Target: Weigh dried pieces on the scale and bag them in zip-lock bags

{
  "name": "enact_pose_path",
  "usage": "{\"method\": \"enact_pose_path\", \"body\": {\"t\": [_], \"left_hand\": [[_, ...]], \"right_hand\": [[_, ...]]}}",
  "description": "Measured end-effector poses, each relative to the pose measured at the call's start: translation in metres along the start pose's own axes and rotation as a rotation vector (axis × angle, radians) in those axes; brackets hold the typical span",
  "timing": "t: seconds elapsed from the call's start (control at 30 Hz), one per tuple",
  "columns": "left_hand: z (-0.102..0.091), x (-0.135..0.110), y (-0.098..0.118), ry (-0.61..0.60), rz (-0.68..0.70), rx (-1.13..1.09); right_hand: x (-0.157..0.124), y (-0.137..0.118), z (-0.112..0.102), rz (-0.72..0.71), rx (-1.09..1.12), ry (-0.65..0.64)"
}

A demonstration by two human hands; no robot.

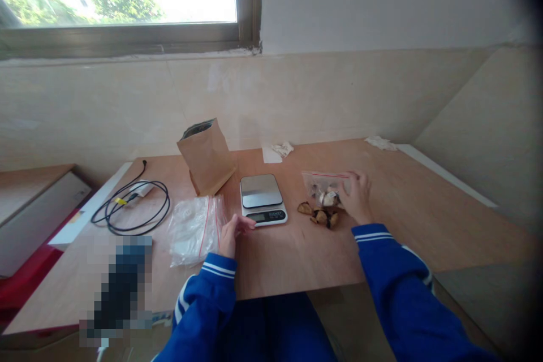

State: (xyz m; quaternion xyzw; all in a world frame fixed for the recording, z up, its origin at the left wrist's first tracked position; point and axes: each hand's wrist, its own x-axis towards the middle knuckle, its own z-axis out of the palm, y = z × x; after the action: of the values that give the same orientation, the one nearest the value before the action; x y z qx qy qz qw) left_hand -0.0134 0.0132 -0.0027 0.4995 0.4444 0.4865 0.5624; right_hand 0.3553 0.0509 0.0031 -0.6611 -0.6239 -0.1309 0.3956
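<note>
A kitchen scale (261, 191) with a steel top and a dark display stands in the middle of the table. My left hand (232, 233) is at its front left corner, fingers stretched out and holding nothing; whether they touch the scale I cannot tell. At the right, my right hand (358, 199) has its fingers closed on the right end of a clear zip bag (311, 182) with a red seal line. Pale and dark pieces like dried mushrooms show inside the bag. Several loose brown dried mushrooms (321, 218) lie just in front of it.
Left of the scale are a stack of clear zip bags (190, 232) and an open brown paper pouch (207, 158). Further left lie a coiled black cable (108, 220) and a blurred dark object (121, 283). Crumpled tissue (283, 150) sits by the wall.
</note>
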Motion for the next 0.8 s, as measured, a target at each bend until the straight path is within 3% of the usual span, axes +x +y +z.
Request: {"method": "enact_pose_path", "body": {"t": [0.17, 0.47, 0.63, 0.8], "left_hand": [[0.0, 0.0, -0.001, 0.002, 0.003, -0.023], [-0.003, 0.002, -0.003, -0.018, -0.028, -0.032], [-0.004, 0.002, -0.006, -0.022, 0.002, -0.039], [-0.002, -0.001, -0.002, -0.038, 0.007, -0.015]], "right_hand": [[-0.016, 0.003, 0.024, -0.088, 0.015, -0.195], [0.01, 0.007, 0.038, -0.16, 0.096, -0.336], [-0.021, -0.012, 0.022, -0.107, 0.009, -0.208], [-0.062, -0.024, 0.012, -0.178, 0.006, -0.303]]}}
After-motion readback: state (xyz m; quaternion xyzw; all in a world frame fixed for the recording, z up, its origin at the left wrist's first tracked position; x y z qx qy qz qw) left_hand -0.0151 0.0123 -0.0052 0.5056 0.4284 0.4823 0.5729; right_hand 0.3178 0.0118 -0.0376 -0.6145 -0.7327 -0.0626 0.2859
